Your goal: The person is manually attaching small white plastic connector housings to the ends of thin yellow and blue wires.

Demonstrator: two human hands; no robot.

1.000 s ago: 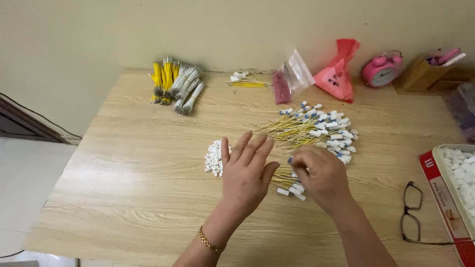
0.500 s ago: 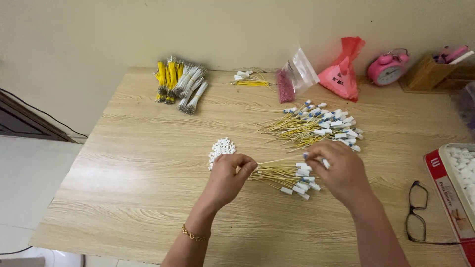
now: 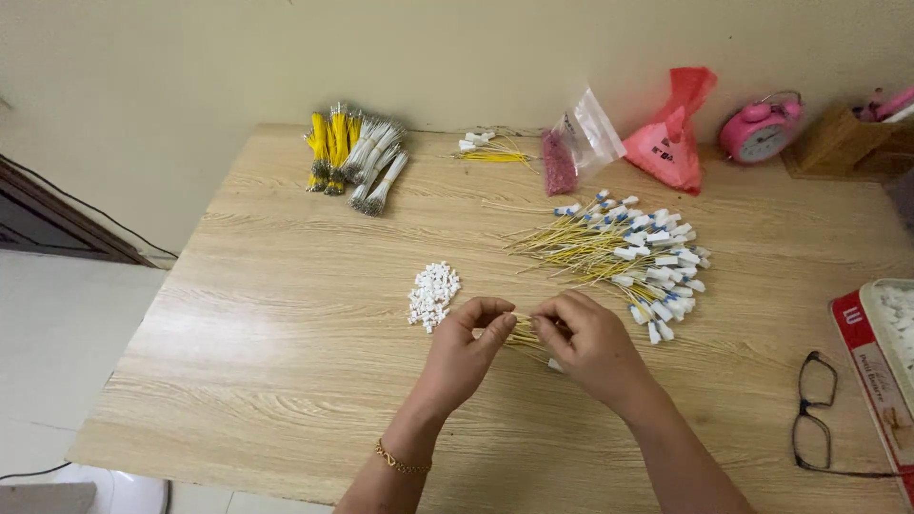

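My left hand (image 3: pixel 466 352) and my right hand (image 3: pixel 588 345) meet at the table's middle front, both pinching a small bunch of yellow wires (image 3: pixel 523 332) with white plugs. Only a short stretch of the bunch shows between my fingers. A small heap of white plastic connectors (image 3: pixel 433 292) lies just left of my left hand. A large spread pile of yellow wires with white connectors (image 3: pixel 624 252) lies behind my right hand.
Bundles of yellow and grey wires (image 3: pixel 352 160) lie at the back left. A few loose wires (image 3: pixel 490 148), a clear bag (image 3: pixel 576 143), a red bag (image 3: pixel 671 133) and a pink alarm clock (image 3: pixel 760 128) stand along the back. Glasses (image 3: pixel 821 411) and a red box (image 3: pixel 881 366) sit at right.
My left hand went from flat and spread to pinching the wires. Both hands have drawn together over the small bunch, gathering it up between them.
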